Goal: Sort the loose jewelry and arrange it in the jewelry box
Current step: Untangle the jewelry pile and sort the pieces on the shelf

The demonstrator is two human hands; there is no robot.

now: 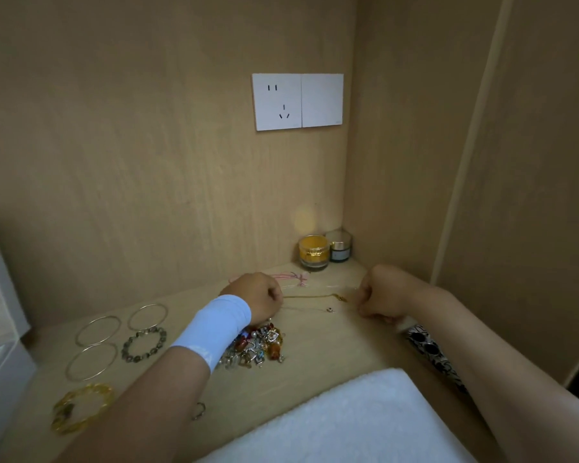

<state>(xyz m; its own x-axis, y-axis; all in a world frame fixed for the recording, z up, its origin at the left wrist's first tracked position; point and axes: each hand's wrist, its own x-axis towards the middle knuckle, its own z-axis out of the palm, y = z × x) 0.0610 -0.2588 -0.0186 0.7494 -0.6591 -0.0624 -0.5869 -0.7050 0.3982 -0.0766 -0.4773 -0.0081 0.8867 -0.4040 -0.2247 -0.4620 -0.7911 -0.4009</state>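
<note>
Between the two hands, at the centre of the frame, a thin gold chain necklace [310, 296] with a small gold pendant is lying stretched across the pale wooden desk top [331, 349]. The left hand [264, 295], wearing a white wrist sleeve [219, 324], is curling its fingers and appears to be pinching the chain's left end. The right hand [380, 300] is closing in a loose fist on the right end, though its fingertips are facing away from the camera. Just below the gold chain a finer silver chain [330, 309] with a tiny dark pendant is running nearly parallel, and a pink cord [295, 279] is lying just above.

A chain like this is looking very light, limp and quick to knot, so it is probably best taken at both ends and drawn taut, with the pendant hanging free. It is likely to snag if dragged through the mixed heap of charms and earrings [258, 345] sitting just below the left wrist.

Toward the lower left, three silver wire bangles [97, 329], a grey-green bead bracelet [144, 345] and a chunky yellow bracelet [81, 407] are lying apart in rows. No jewelry box is plainly showing; a white padded cloth [348, 419] is filling the lower middle of the frame.
</note>
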